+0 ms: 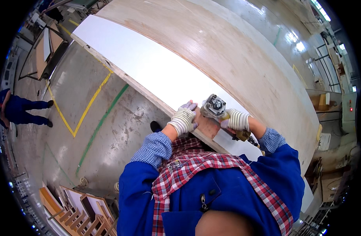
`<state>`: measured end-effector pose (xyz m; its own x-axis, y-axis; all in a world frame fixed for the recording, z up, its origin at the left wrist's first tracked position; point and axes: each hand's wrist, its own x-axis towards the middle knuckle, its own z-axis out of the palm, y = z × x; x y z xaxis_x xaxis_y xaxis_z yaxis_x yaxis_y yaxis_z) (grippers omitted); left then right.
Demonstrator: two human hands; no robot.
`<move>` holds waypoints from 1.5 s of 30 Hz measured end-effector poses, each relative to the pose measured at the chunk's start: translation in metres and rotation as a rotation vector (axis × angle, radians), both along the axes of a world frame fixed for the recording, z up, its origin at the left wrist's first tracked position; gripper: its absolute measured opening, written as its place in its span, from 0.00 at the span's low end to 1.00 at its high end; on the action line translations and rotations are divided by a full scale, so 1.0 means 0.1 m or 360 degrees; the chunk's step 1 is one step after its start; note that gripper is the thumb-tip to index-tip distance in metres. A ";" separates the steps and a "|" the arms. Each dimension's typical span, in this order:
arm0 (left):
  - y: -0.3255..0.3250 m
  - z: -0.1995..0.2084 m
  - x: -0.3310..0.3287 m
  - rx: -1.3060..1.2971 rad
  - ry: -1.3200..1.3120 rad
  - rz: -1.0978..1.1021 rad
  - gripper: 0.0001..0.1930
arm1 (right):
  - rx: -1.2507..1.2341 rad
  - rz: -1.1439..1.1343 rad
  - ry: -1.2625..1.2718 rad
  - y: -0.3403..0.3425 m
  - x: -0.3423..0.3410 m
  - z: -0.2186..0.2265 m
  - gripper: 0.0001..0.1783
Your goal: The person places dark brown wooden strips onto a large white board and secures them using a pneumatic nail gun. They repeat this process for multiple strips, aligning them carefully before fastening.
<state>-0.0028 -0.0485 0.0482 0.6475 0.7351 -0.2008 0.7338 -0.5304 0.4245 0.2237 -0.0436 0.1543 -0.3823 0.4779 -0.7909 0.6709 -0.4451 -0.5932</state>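
My right hand (237,120), in a ribbed white work glove, is closed round the handle of a handheld power tool (214,106) with a grey metal head, much like an angle grinder. A cord or hose fitting (253,140) trails from the tool's rear. My left hand (183,118), gloved the same way, grips the left end of a flat reddish-brown wooden piece (207,124). That piece lies at the near edge of a large white panel (149,59), right beside the tool head. Whether the tool touches the wood I cannot tell.
A broad brown wooden sheet (227,47) covers the far part of the white panel. Yellow (88,106) and green (102,122) lines mark the floor at left, where a person in blue (27,108) stands. A rack of boards (80,208) is at lower left.
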 end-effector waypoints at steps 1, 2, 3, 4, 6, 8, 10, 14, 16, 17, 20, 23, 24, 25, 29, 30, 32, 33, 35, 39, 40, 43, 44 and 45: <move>-0.08 0.01 0.11 -0.0024 -0.0003 0.0008 0.23 | 0.0015 0.0013 0.0016 -0.08 0.11 0.01 0.08; -0.16 0.01 0.21 -0.0041 -0.0008 0.0021 0.23 | 0.0018 0.0034 0.0010 -0.16 0.22 0.02 0.08; -0.23 0.01 0.30 -0.0069 0.0006 0.0034 0.23 | 0.0017 0.0063 0.0005 -0.23 0.31 0.03 0.08; -0.30 0.02 0.39 -0.0088 0.0007 0.0023 0.23 | 0.0032 -0.0024 0.0024 -0.32 0.41 0.03 0.08; -0.44 0.02 0.56 -0.0066 -0.0014 -0.0002 0.23 | 0.0037 -0.0036 0.0007 -0.45 0.56 0.00 0.09; -0.57 0.03 0.71 -0.0042 0.0000 -0.0038 0.23 | 0.0008 -0.0047 -0.0012 -0.59 0.72 -0.03 0.10; -0.67 0.03 0.84 -0.0047 -0.0006 -0.0065 0.23 | 0.0037 -0.0051 0.0019 -0.72 0.88 -0.06 0.10; -0.86 0.02 1.12 -0.0079 -0.0036 -0.0143 0.24 | 0.0075 -0.0142 -0.0011 -1.01 1.18 -0.09 0.10; -0.98 0.01 1.28 -0.0056 -0.0057 -0.0166 0.25 | 0.0080 -0.0116 -0.0073 -1.15 1.33 -0.09 0.09; -1.05 0.01 1.36 -0.0021 -0.0071 -0.0170 0.25 | 0.0061 -0.0147 -0.0037 -1.22 1.42 -0.07 0.10; -1.25 0.04 1.60 -0.0052 -0.0035 -0.0193 0.27 | -0.0016 -0.0219 0.0001 -1.40 1.66 -0.05 0.09; -1.42 0.09 1.85 -0.0094 0.0015 -0.0218 0.28 | -0.0047 -0.0158 -0.0007 -1.57 1.90 -0.03 0.09; -1.48 0.10 1.93 -0.0103 0.0027 -0.0223 0.28 | -0.0030 -0.0160 0.0027 -1.62 1.98 -0.03 0.09; -1.53 0.11 2.01 -0.0093 0.0023 -0.0212 0.29 | -0.0031 -0.0159 0.0027 -1.68 2.06 -0.03 0.10; -1.80 0.09 2.33 -0.0087 -0.0012 -0.0158 0.30 | -0.0071 -0.0243 0.0126 -1.95 2.40 -0.06 0.08; -1.87 0.08 2.43 -0.0086 0.0004 -0.0145 0.30 | -0.0077 -0.0244 0.0115 -2.02 2.50 -0.08 0.08; -2.03 0.06 2.64 -0.0068 -0.0015 -0.0117 0.30 | 0.0006 -0.0162 0.0067 -2.16 2.70 -0.11 0.07; -2.12 0.05 2.74 -0.0064 -0.0007 -0.0115 0.30 | 0.0016 -0.0136 0.0030 -2.24 2.80 -0.12 0.07; -2.26 0.05 2.92 -0.0076 0.0051 -0.0159 0.31 | -0.0015 -0.0184 0.0075 -2.41 2.99 -0.13 0.07; -2.52 0.07 3.29 -0.0105 0.0040 -0.0168 0.31 | 0.0034 -0.0140 0.0025 -2.69 3.37 -0.09 0.09; -2.59 0.07 3.38 -0.0113 0.0047 -0.0170 0.31 | 0.0038 -0.0109 -0.0001 -2.75 3.45 -0.08 0.10; -2.75 0.07 3.59 -0.0105 0.0052 -0.0188 0.30 | 0.0024 -0.0102 -0.0024 -2.90 3.66 -0.08 0.09; -2.81 0.07 3.66 -0.0085 0.0051 -0.0204 0.30 | 0.0007 -0.0145 -0.0027 -2.98 3.75 -0.09 0.08; -2.86 0.06 3.73 -0.0092 0.0078 -0.0229 0.30 | -0.0048 -0.0192 -0.0018 -3.06 3.83 -0.10 0.07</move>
<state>0.3702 -0.3348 0.0540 0.7337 0.6218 -0.2741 0.6726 -0.6071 0.4233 0.6068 -0.3492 0.1445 -0.3145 0.4960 -0.8094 0.6180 -0.5402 -0.5712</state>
